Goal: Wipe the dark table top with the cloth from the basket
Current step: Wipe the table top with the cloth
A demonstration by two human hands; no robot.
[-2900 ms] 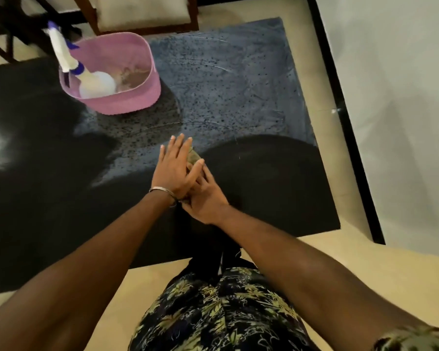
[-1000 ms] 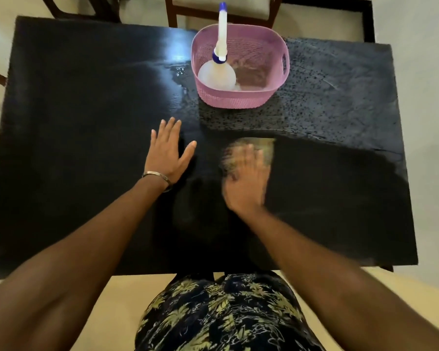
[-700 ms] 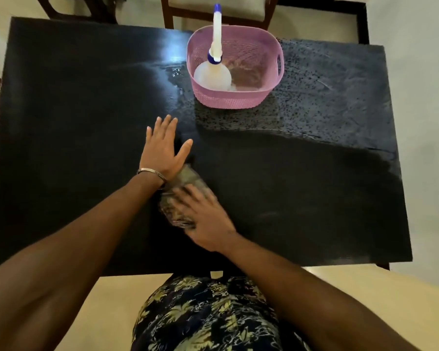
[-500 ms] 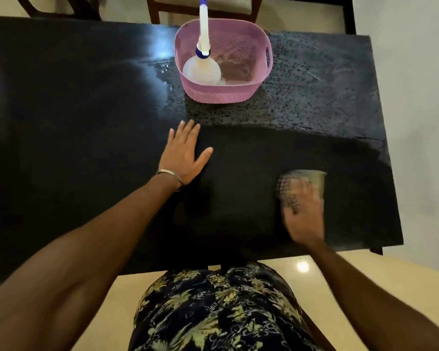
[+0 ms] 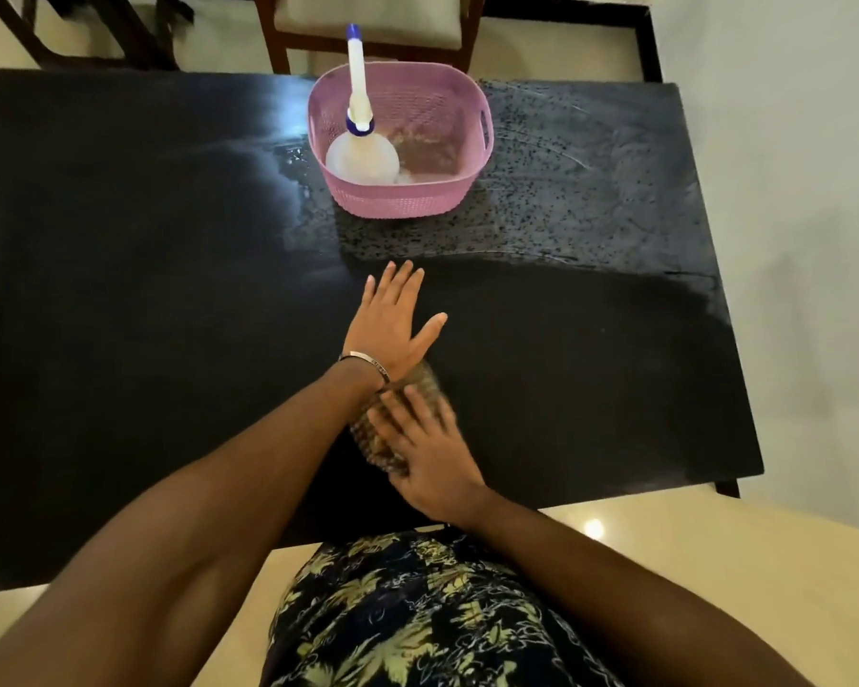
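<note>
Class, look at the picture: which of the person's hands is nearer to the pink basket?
The left hand: it lies flat on the table just before the pink basket. The right hand presses the cloth nearer the person.

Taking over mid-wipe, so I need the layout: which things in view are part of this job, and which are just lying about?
Part of the job:
- cloth, pressed flat under the right hand
- dark table top, droplets on its far right part
- pink basket
- left hand, flat on the table top

Just there:
- spray bottle standing in the basket
- wooden chair beyond the table
</note>
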